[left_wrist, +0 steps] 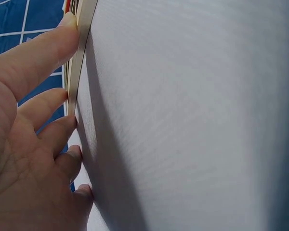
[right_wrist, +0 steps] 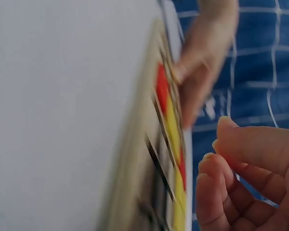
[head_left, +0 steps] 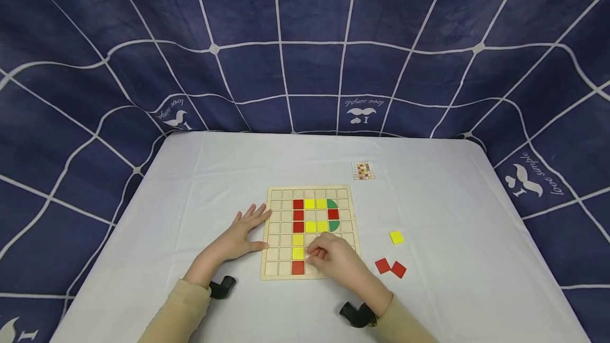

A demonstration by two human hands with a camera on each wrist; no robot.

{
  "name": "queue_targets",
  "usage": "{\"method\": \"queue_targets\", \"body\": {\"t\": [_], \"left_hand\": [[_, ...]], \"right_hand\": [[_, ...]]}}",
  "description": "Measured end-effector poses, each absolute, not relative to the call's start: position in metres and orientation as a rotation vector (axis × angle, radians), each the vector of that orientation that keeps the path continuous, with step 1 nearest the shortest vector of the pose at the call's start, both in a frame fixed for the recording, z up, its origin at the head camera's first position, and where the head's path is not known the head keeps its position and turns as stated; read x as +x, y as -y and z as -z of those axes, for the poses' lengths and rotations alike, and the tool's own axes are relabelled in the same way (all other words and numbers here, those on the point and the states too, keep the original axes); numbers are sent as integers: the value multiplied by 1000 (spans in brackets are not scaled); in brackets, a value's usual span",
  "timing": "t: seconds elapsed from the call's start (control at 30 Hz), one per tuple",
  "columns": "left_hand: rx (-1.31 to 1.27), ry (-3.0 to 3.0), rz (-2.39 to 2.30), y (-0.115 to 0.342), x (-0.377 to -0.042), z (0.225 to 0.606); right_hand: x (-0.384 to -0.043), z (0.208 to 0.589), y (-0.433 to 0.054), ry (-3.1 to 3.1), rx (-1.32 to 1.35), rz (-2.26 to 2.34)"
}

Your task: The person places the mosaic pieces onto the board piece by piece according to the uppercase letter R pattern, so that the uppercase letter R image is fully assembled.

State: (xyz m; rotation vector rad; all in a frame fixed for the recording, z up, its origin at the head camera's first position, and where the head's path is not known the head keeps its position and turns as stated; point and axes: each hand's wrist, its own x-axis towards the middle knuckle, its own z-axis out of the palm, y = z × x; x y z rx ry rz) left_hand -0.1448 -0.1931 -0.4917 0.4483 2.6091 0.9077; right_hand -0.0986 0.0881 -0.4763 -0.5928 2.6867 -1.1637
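A square wooden grid board lies on the table, with red, yellow and green tiles set in its cells in a P-like figure. My left hand is spread at its left side, thumb and fingertips touching the edge. In the left wrist view the thumb rests against the board's rim. My right hand hovers over the lower right part of the board, beside the bottom red tile. Its fingers are loosely bent, and no tile shows between them. Some cells under that hand are hidden.
Right of the board lie a loose yellow tile and two red tiles, one touching or nearly touching the other. A small patterned card sits beyond the board's upper right corner. A dark blue checked cloth hangs behind the white table.
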Motion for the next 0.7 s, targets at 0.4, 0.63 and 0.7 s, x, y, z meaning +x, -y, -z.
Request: {"method": "queue_targets", "body": {"t": [0.4,0.63,0.7], "left_hand": [[438,-2602,-915,195,-144,492],[441,-2600,-912,194,-144,491],[443,-2601,-910,194,-144,491]], "right_hand": [[-119,465,-180,-2906,2,1149],[-118,466,-216,-2895,209,1017],[-117,469,-221,-2881,238,993]]}}
